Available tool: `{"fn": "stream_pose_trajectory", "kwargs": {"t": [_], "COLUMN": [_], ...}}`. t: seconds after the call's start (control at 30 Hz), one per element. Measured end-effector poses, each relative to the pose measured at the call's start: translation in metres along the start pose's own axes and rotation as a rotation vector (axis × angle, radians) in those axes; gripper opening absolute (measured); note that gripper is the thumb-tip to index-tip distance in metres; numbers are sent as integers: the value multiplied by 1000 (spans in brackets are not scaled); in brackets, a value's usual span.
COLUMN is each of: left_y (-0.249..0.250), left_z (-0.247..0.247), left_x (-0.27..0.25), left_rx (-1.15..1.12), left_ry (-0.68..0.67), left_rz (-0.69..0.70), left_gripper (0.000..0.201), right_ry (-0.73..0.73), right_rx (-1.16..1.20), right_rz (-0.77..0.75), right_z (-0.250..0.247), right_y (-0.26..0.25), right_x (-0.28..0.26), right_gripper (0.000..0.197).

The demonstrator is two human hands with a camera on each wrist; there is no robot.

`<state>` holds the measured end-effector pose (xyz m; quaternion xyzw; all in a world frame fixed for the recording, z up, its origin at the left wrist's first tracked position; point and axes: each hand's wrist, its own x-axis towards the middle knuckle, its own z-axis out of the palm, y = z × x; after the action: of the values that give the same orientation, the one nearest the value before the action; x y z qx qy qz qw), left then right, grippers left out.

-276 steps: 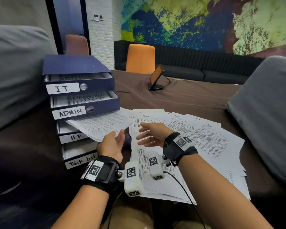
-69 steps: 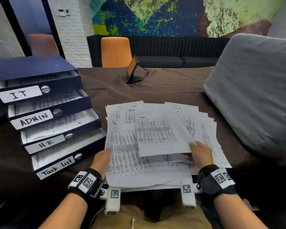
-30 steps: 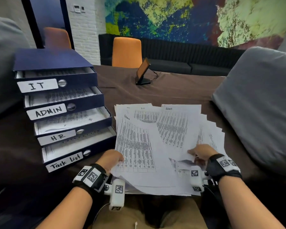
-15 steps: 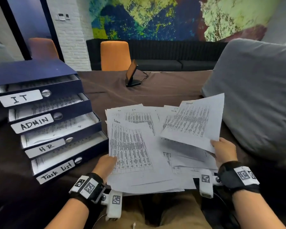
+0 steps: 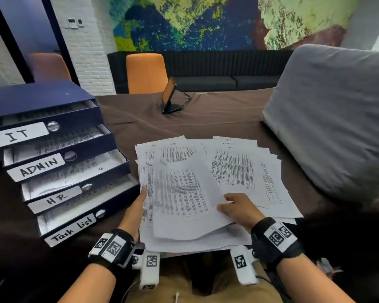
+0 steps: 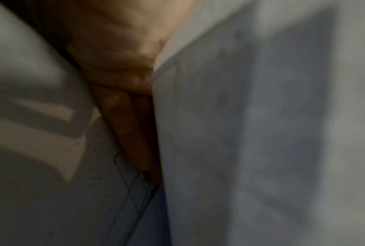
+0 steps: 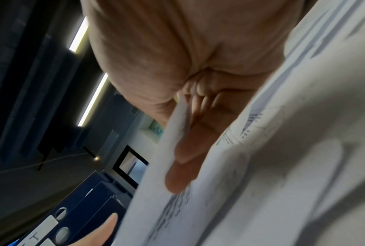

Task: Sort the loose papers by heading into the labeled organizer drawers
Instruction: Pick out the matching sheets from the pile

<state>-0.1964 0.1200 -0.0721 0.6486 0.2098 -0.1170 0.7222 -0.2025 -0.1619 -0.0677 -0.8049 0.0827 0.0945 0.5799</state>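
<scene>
1. Head view first: we have our right hand pinching the near right edge of one printed sheet, thumb on top and fingers underneath, so its heading lifts clear of the others and can be read.
2. Our left hand lies along the left edge of the paper pile, fingers out straight, its grip taking nothing; we judge it is there to keep the stack from sliding while the top page peels off.
3. Right wrist view confirms it: the page runs between our thumb and fingers, a narrow grip on that one sheet.
4. The pile sits on the brown desk, right in front of us, fanned so several headings such as "IT" show at the far edges.
5. Just left of the pile stands the blue organizer, drawers stepped out and labeled IT, ADMIN, HR and Task List, each already holding pages; staggered like that, every tray is open from above for dropping paper in.
6. The lifted page's heading is blurred, so we cannot yet name its drawer.
</scene>
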Motion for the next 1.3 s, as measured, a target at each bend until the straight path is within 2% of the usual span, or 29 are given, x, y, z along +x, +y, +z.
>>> {"fn": "stream_pose_trajectory", "kwargs": {"t": [0.07, 0.17, 0.2, 0.33, 0.43, 0.53, 0.63, 0.7, 0.97, 1.1, 1.23, 1.3], "left_y": [0, 2, 2, 15, 33, 48, 60, 64, 64, 74, 96, 106], "left_z": [-2, 0, 0, 0, -3, -6, -6, -5, 7, 23, 38, 41], "left_x": [-3, -8, -9, -13, -21, -29, -33, -35, -36, -33, -30, -29], "left_rx": [92, 250, 284, 374, 388, 352, 277, 243, 153, 107, 54, 45], "left_ry": [-30, -13, 8, 24, 16, -16, -64, -95, -182, -152, -74, -60], "left_rz": [-5, 8, 22, 111, 186, 237, 274, 301, 366, 458, 536, 562], "left_gripper": [60, 25, 20, 26, 28, 31, 25, 26, 28, 27, 15, 18], "right_ry": [-25, -50, -53, -31, 12, 39, 41, -2, -235, -44, 31, 52], "right_rx": [-33, -73, -86, -71, -36, 44, 123, 222, 560, 453, 384, 347], "right_rz": [-14, -30, -33, -49, -56, -32, -23, -2, -57, -194, -363, -415], "right_z": [6, 12, 13, 14, 13, 13, 13, 13, 1, -16, -30, -36], "right_y": [-1, -2, -2, -4, -6, -7, -6, -6, -25, -58, -95, -108], "right_x": [-2, -7, -9, -11, -11, -11, -8, -7, -11, -1, 8, 11], "right_gripper": [15, 13, 13, 3, 5, 17, 35, 40, 34, 19, 16, 14]}}
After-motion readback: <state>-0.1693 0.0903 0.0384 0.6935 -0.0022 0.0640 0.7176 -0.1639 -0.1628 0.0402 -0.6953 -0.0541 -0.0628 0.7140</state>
